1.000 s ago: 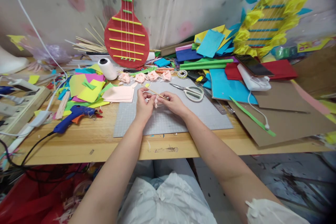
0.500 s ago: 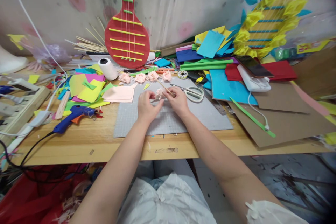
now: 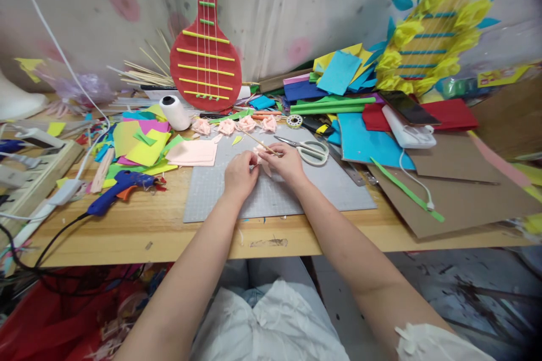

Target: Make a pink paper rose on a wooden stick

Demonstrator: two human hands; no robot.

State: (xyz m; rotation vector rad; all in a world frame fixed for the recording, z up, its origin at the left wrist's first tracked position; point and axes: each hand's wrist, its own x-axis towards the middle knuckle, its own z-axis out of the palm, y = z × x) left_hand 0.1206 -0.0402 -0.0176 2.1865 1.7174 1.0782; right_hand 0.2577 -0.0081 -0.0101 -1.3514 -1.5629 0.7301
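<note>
Over the grey cutting mat [image 3: 215, 194], my left hand [image 3: 240, 174] is closed, its fingertips pinching the left side of a pale pink paper flower [image 3: 265, 167]. My right hand [image 3: 288, 163] is closed too, with a thin wooden stick [image 3: 261, 143] in its fingers that slants up to the left; it also touches the flower. Fingers hide much of the flower. Several finished-looking pink paper flowers [image 3: 246, 123] lie in a row at the mat's back edge. Scissors [image 3: 312, 150] with pale handles lie just right of my right hand.
At left are a blue glue gun [image 3: 112, 192], pink paper sheets [image 3: 192, 152], a thread spool [image 3: 175, 113] and a power strip [image 3: 46, 175]. A red paper lute [image 3: 205, 70] stands behind. Brown cardboard [image 3: 457, 192] and a phone [image 3: 409, 106] are at right.
My left hand has turned inward, its thumb folding from spread out to closed against the fingers. The pink flower now hangs lower between the hands. My right hand still holds the stick.
</note>
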